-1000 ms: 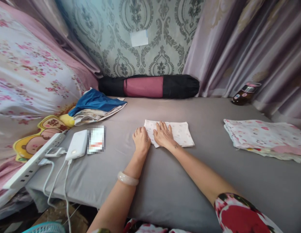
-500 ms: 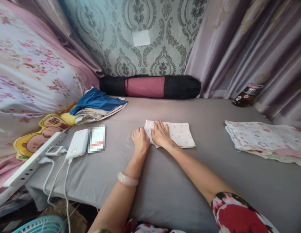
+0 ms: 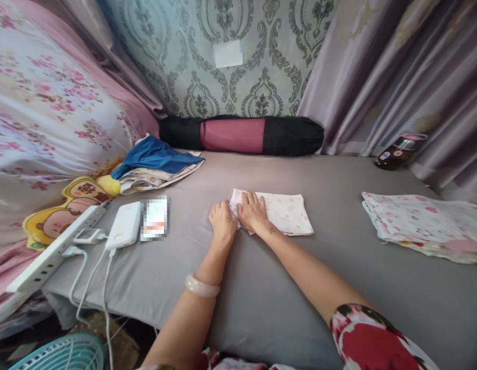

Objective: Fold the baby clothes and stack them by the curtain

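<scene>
A folded white cloth (image 3: 288, 213) with a faint small print lies on the grey-covered surface in front of me. At its left edge my left hand (image 3: 223, 220) is closed, its curled fingers gripping the cloth's edge; a pale bangle circles that forearm. My right hand (image 3: 254, 211) presses flat on the left part of the cloth, fingers stretched out, close beside the left hand. The corner under and between both hands is partly hidden.
To the right lies a stack of folded printed cloths (image 3: 423, 221), with a dark bottle (image 3: 396, 153) behind it. Leftward are a blurred phone-like rectangle (image 3: 155, 218), a white power bank (image 3: 125, 224), a power strip (image 3: 55, 252), and a blue garment pile (image 3: 157, 158). A black-and-pink roll (image 3: 232, 135) lies against the wall.
My right hand has slid slightly left over the cloth, toward my left hand. The left hand keeps its hold at the edge. The camera view has shifted a little.
</scene>
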